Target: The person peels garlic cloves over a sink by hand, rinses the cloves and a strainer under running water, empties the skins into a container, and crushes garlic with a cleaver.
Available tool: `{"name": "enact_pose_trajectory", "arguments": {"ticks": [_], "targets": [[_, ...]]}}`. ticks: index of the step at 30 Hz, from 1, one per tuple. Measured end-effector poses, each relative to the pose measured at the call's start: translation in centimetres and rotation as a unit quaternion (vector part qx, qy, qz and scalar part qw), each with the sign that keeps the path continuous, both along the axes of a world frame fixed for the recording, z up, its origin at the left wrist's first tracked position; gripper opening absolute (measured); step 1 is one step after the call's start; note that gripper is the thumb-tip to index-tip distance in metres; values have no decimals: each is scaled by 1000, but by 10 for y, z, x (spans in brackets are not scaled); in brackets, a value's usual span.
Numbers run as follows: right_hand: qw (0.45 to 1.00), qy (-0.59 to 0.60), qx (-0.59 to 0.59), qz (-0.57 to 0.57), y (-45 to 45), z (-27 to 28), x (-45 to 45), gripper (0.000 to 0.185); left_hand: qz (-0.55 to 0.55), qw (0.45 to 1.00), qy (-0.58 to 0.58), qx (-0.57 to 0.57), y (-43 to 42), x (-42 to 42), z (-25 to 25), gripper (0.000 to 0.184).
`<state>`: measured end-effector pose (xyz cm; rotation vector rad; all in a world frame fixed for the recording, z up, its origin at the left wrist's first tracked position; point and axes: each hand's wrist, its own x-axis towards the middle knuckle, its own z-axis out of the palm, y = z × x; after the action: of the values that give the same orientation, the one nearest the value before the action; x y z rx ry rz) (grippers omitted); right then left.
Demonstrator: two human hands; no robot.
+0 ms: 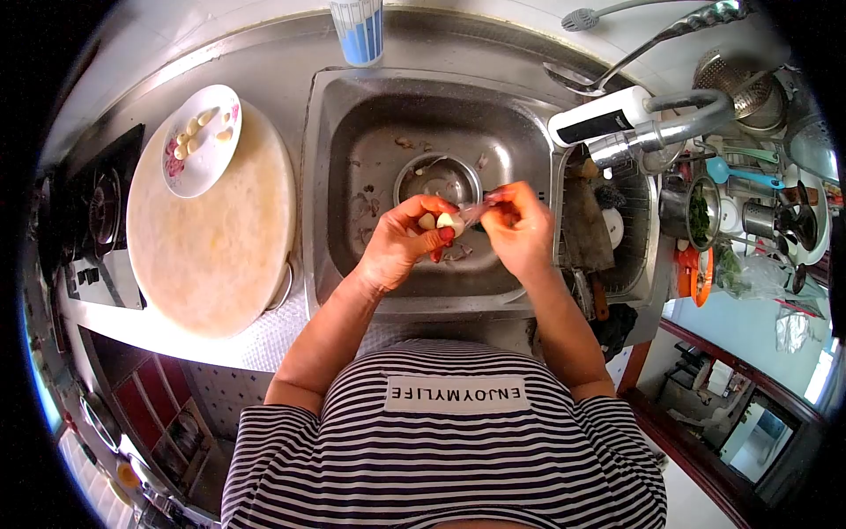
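Over a steel sink (319,220), the left hand (398,242) is gripping garlic cloves (447,221), the right hand (520,225) pinching peel (473,214); near, a striped shirt (441,467) is reading "ENJOYMYLIFE".

The camera sits on the head of the person (322,322), facing forward and steeply down over the sink (352,123). From up there the striped shirt (423,450) fills the bottom edge and the wall (520,19) runs along the top. It's a near view, with the left hand (412,238) and right hand (515,225) close to the middle. The sweep is very wide, from the stove (106,203) at left to the pot (679,207) at right, everything curving towards black corners.
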<state>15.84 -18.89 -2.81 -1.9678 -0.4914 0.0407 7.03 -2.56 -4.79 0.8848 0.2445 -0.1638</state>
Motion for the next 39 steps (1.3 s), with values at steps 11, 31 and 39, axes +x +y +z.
{"name": "enact_pose_trajectory", "arguments": {"ticks": [11,31,39], "targets": [[965,232,67,107,-4,8,3,19,-51,997,22,58,9,3,7,30],[915,-207,-315,-147,-98,23,97,16,-113,956,141,-232,-30,85,1,39],[922,5,-369,-120,-96,-28,101,21,-106,952,173,-230,-45,109,23,39]]}}
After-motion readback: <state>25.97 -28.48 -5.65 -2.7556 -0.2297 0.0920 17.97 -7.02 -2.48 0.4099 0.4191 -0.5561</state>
